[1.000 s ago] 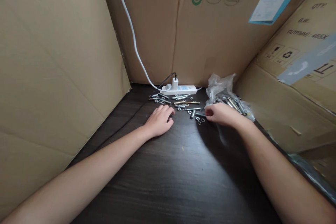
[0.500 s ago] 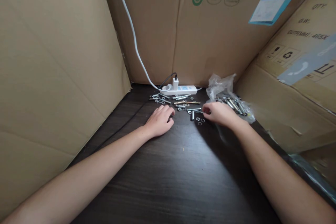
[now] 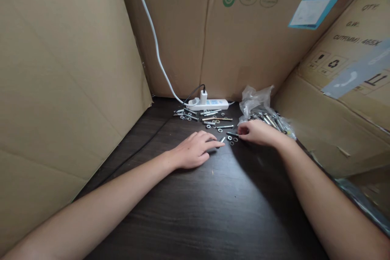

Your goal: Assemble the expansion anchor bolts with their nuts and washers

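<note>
Loose bolts, nuts and washers (image 3: pixel 213 120) lie scattered on a dark wooden table (image 3: pixel 195 211). My left hand (image 3: pixel 196 151) lies flat with its fingers stretched out, and the fingertips reach a short metal sleeve (image 3: pixel 222 139). My right hand (image 3: pixel 258 133) rests on the table with its fingers curled together, pinching the end of a dark bolt (image 3: pixel 232 134). A few small nuts (image 3: pixel 232 141) lie just in front of that bolt. Behind my right hand, a clear plastic bag of bolts (image 3: pixel 265 109) lies open.
A white power strip (image 3: pixel 210 104) with a plugged-in charger sits at the back, its white cable (image 3: pixel 152 32) running up the cardboard. Large cardboard boxes (image 3: pixel 61 69) wall in the table on the left, back and right. A black cable (image 3: pixel 143 144) crosses the table's left side.
My left hand slid right and forward, and its fingers stretched out to the short sleeve. My right hand shifted slightly right again, staying at the bolt.
</note>
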A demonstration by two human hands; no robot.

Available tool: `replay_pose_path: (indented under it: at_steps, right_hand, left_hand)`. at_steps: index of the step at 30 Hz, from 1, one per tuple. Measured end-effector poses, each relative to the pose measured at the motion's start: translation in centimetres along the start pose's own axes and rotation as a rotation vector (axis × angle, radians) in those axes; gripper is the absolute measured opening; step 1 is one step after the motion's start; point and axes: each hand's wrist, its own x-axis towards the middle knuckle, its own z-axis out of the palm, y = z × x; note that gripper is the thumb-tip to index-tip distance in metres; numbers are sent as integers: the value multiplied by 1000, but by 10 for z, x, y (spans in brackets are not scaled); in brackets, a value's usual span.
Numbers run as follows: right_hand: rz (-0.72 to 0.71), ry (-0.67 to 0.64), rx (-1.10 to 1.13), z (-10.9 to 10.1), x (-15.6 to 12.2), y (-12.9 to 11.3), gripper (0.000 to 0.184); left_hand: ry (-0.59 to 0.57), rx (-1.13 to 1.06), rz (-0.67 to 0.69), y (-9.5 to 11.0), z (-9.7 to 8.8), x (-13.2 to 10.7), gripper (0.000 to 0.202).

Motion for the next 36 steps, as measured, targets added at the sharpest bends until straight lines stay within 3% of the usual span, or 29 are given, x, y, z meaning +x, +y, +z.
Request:
replay_pose_path:
  at_steps: [2, 6, 11, 15, 20, 26, 30, 36]
  right_hand:
    - [-3, -13, 16, 0, 0, -4, 10]
    - [1, -59, 72, 2, -1, -12, 9]
    - [-59, -182, 204, 3, -6, -28, 9]
    - [-131, -183, 265, -1, -10, -36, 6]
    - [-129, -21, 341, 2, -13, -32, 8]
    - [-233, 291, 506, 33, -16, -43, 10]
    - [-295, 410, 551, 50, -12, -49, 9]
    - [-311, 523, 432, 60, -6, -49, 8]
  left_hand:
    - [-21, 49, 29, 7, 4, -1, 56]
    - [5, 99, -2, 12, 7, 0, 42]
    - [84, 189, -114, 6, 4, 3, 16]
    - [142, 190, -206, -2, 9, 3, 8]
    - [187, 102, -265, -8, 13, 3, 10]
    - [357, 68, -307, -7, 9, 5, 10]
    - [392, 61, -298, -6, 8, 6, 8]
    - [435, 17, -280, -6, 7, 6, 6]
